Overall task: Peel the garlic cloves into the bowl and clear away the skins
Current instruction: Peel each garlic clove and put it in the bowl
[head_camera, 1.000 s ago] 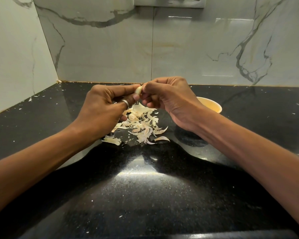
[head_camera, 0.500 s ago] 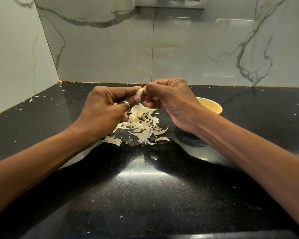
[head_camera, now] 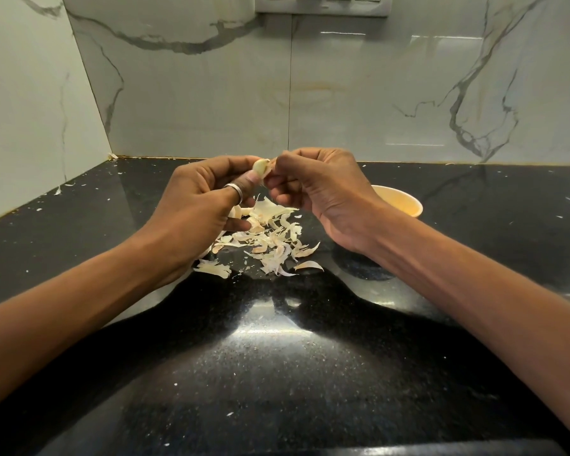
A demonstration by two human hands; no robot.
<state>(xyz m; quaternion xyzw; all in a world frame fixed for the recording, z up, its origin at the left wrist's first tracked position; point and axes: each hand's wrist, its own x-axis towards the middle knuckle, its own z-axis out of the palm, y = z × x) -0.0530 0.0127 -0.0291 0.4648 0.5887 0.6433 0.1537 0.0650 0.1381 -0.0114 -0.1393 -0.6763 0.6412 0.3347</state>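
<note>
Two hands meet just left of the round yellow bowl [head_camera: 405,205]. The fingers of the left hand [head_camera: 198,209] pinch the small pale garlic clove [head_camera: 260,166]; the right hand [head_camera: 323,189] fingers pinch its thin skin [head_camera: 270,170]. Best to pull slowly, away from the clove

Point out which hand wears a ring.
The left hand: a silver ring shows on it. The right hand shows none. Both pinch the clove.

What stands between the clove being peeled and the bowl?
Nothing visible on the counter. The garlic clove, pinched by the left hand and right hand, is above the skins. The bowl sits to its right, partly hidden behind the right hand.
</note>
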